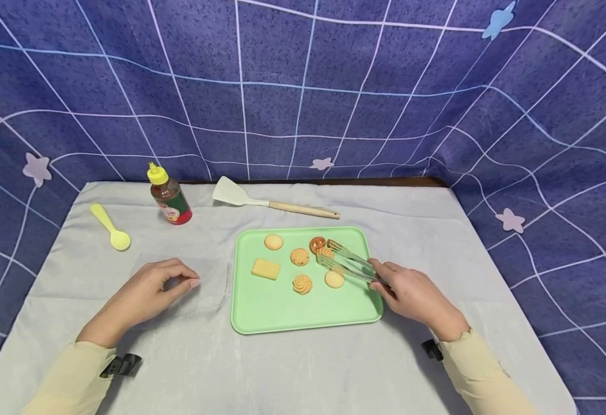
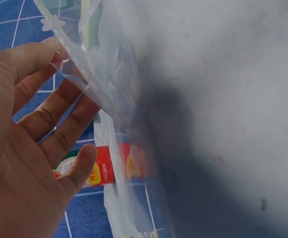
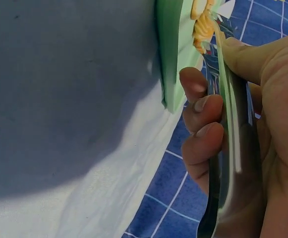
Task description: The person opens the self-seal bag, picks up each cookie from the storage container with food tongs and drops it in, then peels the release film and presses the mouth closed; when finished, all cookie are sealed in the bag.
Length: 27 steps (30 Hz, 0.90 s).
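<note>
My left hand [image 1: 152,291] pinches the edge of a clear plastic bag [image 2: 109,59] between thumb and forefinger, left of the green tray [image 1: 282,314]. The bag lies on the cloth and is hard to make out from the head. Metal tongs [image 3: 240,153] are gripped in my right hand [image 1: 414,294] at the tray's right side. Their slotted ends reach over the tray, parted around a ring-swirled cookie [image 1: 326,252]. Whether they touch it I cannot tell. Beside it are a brown pretzel-shaped cookie [image 1: 317,245] and a plain round cookie [image 1: 334,279].
More cookies on the tray include a rectangular one [image 1: 265,269] and a spiral one [image 1: 302,284]. Behind the tray lies a white spatula [image 1: 298,208] with a wooden handle. A yellow-capped sauce bottle [image 1: 173,202] and a yellow spoon [image 1: 118,240] are at the back left.
</note>
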{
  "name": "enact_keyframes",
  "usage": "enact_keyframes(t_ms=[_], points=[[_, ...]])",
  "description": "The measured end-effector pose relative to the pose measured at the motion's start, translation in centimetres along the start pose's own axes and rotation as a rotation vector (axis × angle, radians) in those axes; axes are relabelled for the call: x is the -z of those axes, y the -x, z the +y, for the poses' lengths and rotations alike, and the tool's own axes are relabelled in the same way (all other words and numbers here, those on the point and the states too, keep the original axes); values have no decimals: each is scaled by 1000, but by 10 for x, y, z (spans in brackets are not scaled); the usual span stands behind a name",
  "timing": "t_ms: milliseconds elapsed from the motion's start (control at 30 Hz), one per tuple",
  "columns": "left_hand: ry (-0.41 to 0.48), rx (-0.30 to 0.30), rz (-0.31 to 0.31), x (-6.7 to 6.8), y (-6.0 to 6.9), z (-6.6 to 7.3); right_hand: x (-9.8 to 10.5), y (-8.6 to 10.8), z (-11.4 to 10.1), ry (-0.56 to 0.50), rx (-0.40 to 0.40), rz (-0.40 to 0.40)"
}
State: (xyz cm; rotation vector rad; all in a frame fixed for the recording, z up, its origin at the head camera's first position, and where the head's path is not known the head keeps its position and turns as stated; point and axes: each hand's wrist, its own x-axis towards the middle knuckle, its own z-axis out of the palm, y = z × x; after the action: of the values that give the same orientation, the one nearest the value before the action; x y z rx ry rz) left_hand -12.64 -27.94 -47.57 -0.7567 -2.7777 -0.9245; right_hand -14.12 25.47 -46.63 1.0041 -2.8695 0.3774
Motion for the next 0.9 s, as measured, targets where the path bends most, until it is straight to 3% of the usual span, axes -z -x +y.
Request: enact_keyframes(t_ms=[233, 467, 700, 900], points=[[5, -14, 8, 0, -2, 1, 3, 0, -1, -10, 3, 13], [6, -16, -1, 1, -2, 1, 5, -8, -9, -24, 61, 51], [-1, -4, -2, 1, -2, 1, 1, -32, -33, -64, 113, 18], [-4, -5, -4, 1, -2, 2, -9, -60, -66, -115, 207, 9]])
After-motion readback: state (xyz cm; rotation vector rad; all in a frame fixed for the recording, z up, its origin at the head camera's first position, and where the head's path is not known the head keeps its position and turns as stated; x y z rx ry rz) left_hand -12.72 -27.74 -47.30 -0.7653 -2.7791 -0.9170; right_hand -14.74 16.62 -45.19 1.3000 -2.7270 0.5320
